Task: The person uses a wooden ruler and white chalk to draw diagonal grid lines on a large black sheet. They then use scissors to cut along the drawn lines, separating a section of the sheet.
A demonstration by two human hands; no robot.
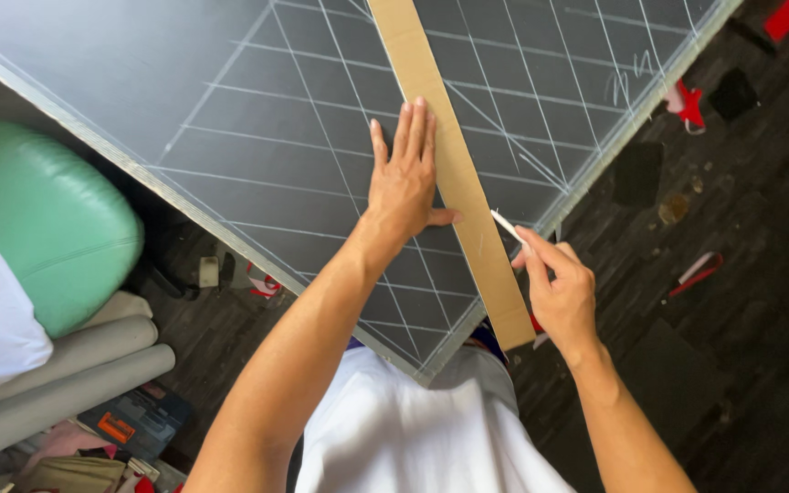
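On dark gridded sheet (257, 119): left hand (404, 183) spread flat, pinning cardboard strip (454, 169); right hand (559, 292) pinching white chalk (507, 224) along edge. Strip probably slipping if pressure eases, skewing line.

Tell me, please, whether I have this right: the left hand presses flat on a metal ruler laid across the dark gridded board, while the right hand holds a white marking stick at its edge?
Not quite. In the head view, the left hand presses on a brown cardboard strip, not a metal ruler. It does lie across the dark gridded board, and the right hand holds a white marking stick at its edge.
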